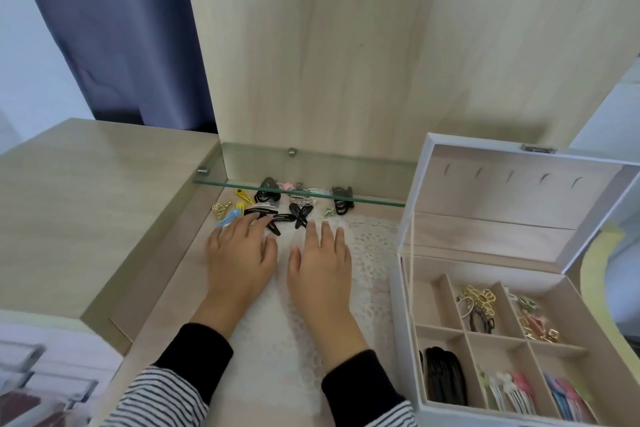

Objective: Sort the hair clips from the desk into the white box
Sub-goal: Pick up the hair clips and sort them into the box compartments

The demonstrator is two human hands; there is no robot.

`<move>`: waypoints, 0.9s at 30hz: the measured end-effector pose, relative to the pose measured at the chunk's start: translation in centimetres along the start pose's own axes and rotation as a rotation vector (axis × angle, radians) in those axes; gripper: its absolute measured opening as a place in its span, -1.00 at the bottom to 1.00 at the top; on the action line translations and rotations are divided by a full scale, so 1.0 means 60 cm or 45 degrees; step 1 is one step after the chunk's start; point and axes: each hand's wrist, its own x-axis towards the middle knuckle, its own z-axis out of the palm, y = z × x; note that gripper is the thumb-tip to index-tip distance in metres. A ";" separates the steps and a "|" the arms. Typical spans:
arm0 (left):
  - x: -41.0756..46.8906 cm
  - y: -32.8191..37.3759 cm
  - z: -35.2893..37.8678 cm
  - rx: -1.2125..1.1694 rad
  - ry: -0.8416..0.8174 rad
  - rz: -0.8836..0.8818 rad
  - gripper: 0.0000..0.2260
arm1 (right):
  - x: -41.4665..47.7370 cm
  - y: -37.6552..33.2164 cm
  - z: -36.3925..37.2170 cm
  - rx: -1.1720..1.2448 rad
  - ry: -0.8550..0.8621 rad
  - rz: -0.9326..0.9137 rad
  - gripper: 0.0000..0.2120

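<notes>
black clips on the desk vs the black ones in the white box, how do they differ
The black clips on the desk lie loose, crossing at different angles; the black clips in the box are packed parallel in the front-left compartment of the white box. The desk ones sit at the left hand's fingertips; the boxed ones are far from it. Both sets are black and elongated.

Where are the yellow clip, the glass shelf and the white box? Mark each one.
yellow clip (pixel 244 196): head view, middle of its body.
glass shelf (pixel 374 201): head view, its front edge.
white box (pixel 403 340): head view, left outer wall.
</notes>
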 end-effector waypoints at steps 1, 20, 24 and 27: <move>0.004 -0.002 0.001 0.004 -0.001 -0.001 -0.55 | 0.007 -0.002 0.007 0.019 0.009 0.013 -0.48; 0.000 -0.009 0.009 -0.138 0.018 -0.080 -0.61 | 0.050 0.008 0.067 -0.056 0.379 -0.063 -0.65; 0.002 -0.014 0.008 -0.205 0.068 -0.034 -0.69 | 0.050 0.015 0.063 0.036 0.420 -0.016 -0.86; 0.005 -0.014 0.007 -0.251 0.116 -0.033 -0.73 | 0.053 0.014 0.059 0.040 0.448 0.028 -0.82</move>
